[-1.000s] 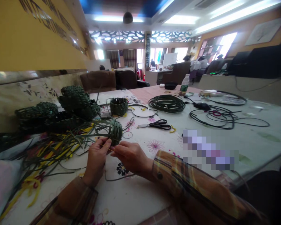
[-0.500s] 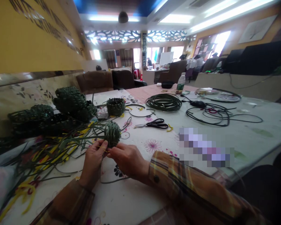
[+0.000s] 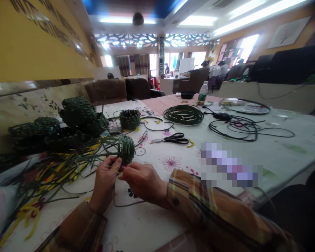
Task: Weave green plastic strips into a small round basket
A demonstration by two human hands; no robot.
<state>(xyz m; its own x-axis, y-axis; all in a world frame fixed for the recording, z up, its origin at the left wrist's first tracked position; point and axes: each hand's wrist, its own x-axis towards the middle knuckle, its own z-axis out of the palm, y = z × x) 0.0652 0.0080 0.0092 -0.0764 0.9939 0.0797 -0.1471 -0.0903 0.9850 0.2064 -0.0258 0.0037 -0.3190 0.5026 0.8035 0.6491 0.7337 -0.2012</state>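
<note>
- Fingers of the left hand (image 3: pixel 105 180): thumb and forefinger are pressed together, pinching a thin yellow strand (image 3: pixel 117 171) just below the woven piece.
- Fingers of the right hand (image 3: pixel 147 182): bunched together, with the tips meeting the same strand close beside the left thumb; the exact hold is too small to make out.
- Woven piece (image 3: pixel 126 149): dark green, tipped on its side above the two hands, its loose strips (image 3: pixel 109 154) fanning out toward the left. Whether the left fingers also bear on it cannot be told.
- Good practice, as judged from this posture: the left pinch is best kept firm and near the weave, while the right fingertips work with short, light movements. Tension should be even, since a strand this fine could slip, kink or snap under a jerk. The fanned strips are best kept clear of the fingertips.
- Scissors (image 3: pixel 173 139): lying on the table (image 3: pixel 157 218) beyond the right hand, within easy reach for trimming.
- Surroundings: a small basket (image 3: pixel 130 120) stands behind the woven piece; a coil of dark green cane (image 3: pixel 183 114) lies farther right; mixed green and yellow strips (image 3: pixel 68 168) heap at the left.
</note>
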